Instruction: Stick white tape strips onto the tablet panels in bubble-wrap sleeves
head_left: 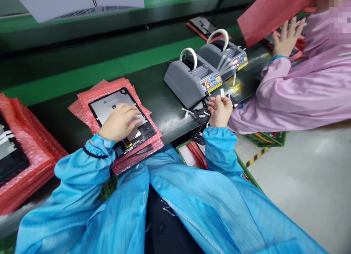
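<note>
My left hand (120, 120) rests over a tablet-like panel (148, 131) with a grey and black back, its fingers loosely spread and slightly bent. Part of the panel is hidden beneath that hand. The panel lies on red bubble-wrap pouches (127, 86) stacked askew on the bench. My right hand (221, 113) is raised in front of the nearer tape dispenser (189, 78), fingers pinched on a short strip of white tape (222, 92) that sticks up from the fingertips.
Beside it stands a second grey tape dispenser (226, 56). Tape scraps cling to a black plastic bag (201, 117) at the bench edge. More red pouches (35, 148) are piled at left. At right, a co-worker's hand (287, 38) is by a red sheet (274, 16). Green crates (270, 139) sit below.
</note>
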A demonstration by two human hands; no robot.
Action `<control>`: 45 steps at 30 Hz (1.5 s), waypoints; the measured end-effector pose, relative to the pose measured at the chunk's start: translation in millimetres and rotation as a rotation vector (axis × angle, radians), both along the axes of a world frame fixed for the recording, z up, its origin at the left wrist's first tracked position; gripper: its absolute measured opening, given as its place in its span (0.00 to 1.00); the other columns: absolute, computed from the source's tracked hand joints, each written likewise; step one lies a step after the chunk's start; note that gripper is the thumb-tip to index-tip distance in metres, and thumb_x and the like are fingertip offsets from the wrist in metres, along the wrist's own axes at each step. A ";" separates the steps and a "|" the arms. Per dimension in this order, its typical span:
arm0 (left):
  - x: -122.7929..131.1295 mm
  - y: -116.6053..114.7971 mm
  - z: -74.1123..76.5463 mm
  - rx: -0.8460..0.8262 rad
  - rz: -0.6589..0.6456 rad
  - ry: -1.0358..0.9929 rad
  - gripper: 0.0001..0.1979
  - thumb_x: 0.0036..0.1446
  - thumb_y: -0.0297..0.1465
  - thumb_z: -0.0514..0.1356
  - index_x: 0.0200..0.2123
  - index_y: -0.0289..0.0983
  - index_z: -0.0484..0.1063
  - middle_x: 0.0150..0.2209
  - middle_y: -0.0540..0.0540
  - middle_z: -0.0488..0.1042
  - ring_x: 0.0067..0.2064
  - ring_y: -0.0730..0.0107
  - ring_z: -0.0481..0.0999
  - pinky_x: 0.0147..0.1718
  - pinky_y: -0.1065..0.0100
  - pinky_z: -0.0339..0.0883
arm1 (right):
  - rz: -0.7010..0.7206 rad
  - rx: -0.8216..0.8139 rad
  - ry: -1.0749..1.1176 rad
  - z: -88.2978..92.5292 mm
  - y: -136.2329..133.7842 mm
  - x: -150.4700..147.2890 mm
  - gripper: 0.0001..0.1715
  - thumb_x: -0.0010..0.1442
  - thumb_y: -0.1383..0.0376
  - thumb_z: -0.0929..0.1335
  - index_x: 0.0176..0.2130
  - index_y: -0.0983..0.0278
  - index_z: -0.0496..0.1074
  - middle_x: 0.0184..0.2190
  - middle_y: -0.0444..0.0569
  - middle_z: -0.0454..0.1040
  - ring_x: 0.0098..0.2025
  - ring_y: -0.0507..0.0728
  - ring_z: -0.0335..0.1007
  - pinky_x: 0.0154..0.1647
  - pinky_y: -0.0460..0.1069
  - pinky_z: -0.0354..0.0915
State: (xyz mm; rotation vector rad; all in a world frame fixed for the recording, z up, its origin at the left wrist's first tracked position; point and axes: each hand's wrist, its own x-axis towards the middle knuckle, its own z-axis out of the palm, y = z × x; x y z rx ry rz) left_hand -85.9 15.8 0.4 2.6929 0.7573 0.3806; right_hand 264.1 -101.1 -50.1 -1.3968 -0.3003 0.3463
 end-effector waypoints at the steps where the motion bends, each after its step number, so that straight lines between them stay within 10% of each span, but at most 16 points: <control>1: 0.0 1.2 -0.6 0.001 0.005 -0.001 0.18 0.66 0.39 0.52 0.47 0.37 0.78 0.50 0.37 0.79 0.53 0.52 0.74 0.58 0.49 0.66 | -0.006 0.010 0.014 0.1 2.7 0.2 0.20 0.55 0.56 0.73 0.38 0.59 0.59 0.29 0.38 0.72 0.26 0.46 0.71 0.22 0.40 0.59; 13: 0.6 6.1 -4.5 -0.023 -0.018 -0.095 0.16 0.66 0.38 0.53 0.45 0.37 0.78 0.48 0.38 0.80 0.52 0.52 0.76 0.57 0.50 0.66 | -0.024 0.085 -0.328 -8.9 2.2 3.5 0.32 0.50 0.61 0.76 0.40 0.56 0.51 0.26 0.33 0.68 0.26 0.47 0.68 0.30 0.44 0.63; 21: 35.2 -15.7 9.8 -0.234 0.011 -0.270 0.13 0.66 0.40 0.59 0.45 0.36 0.75 0.40 0.44 0.80 0.44 0.61 0.77 0.51 0.58 0.68 | 0.776 0.055 -0.450 34.9 4.0 -101.4 0.32 0.55 0.53 0.77 0.45 0.55 0.55 0.30 0.38 0.72 0.28 0.51 0.71 0.31 0.48 0.69; 26: 28.6 -13.5 4.0 -0.309 0.114 -0.270 0.11 0.67 0.36 0.58 0.33 0.36 0.72 0.35 0.45 0.77 0.40 0.65 0.75 0.45 0.63 0.68 | 1.043 -0.015 -0.390 36.0 36.5 -134.6 0.34 0.55 0.47 0.77 0.46 0.55 0.55 0.32 0.40 0.71 0.32 0.52 0.75 0.36 0.50 0.73; 37: 11.9 -7.0 -3.2 -0.398 0.344 -0.246 0.10 0.65 0.33 0.60 0.31 0.37 0.72 0.30 0.49 0.75 0.35 0.68 0.73 0.40 0.65 0.67 | 1.141 -0.126 -0.325 20.0 75.0 -141.5 0.34 0.54 0.50 0.77 0.44 0.55 0.53 0.32 0.38 0.69 0.32 0.52 0.74 0.39 0.51 0.74; 45: 29.8 -6.0 1.4 -0.357 0.551 0.098 0.10 0.65 0.30 0.57 0.33 0.35 0.76 0.41 0.40 0.79 0.50 0.53 0.75 0.53 0.52 0.67 | 1.144 -0.284 -0.343 0.1 93.3 -140.0 0.34 0.51 0.60 0.77 0.44 0.56 0.52 0.32 0.37 0.69 0.30 0.51 0.73 0.37 0.51 0.73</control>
